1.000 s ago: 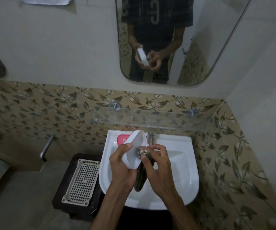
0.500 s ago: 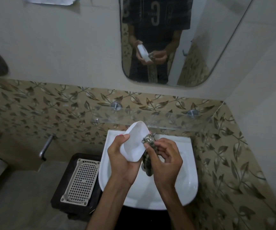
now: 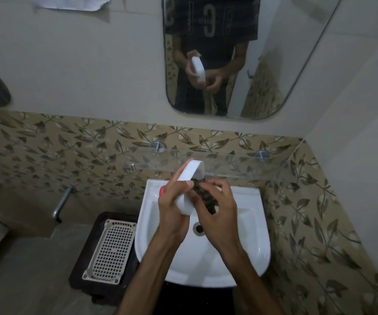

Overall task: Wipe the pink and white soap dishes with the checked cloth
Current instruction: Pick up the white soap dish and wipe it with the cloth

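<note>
My left hand [image 3: 172, 208] grips the white soap dish [image 3: 189, 176] on edge above the white sink [image 3: 247, 235], its hollow turned to the right. My right hand [image 3: 219, 212] holds the bunched checked cloth [image 3: 204, 196] and presses it into the dish's hollow. Only a sliver of the pink soap dish [image 3: 162, 190] shows on the sink's back left corner, behind my left hand. The mirror [image 3: 229, 64] reflects both hands and the white dish.
A glass shelf [image 3: 240, 164] juts out just above and behind the hands. Left of the sink a white perforated tray [image 3: 110, 248] lies on a dark stool [image 3: 85, 264]. A metal tap [image 3: 61, 203] sticks out of the tiled wall at the left.
The white dish has been turned further on edge and lifted slightly. My right hand has pushed the cloth deeper into the dish, and less cloth hangs below.
</note>
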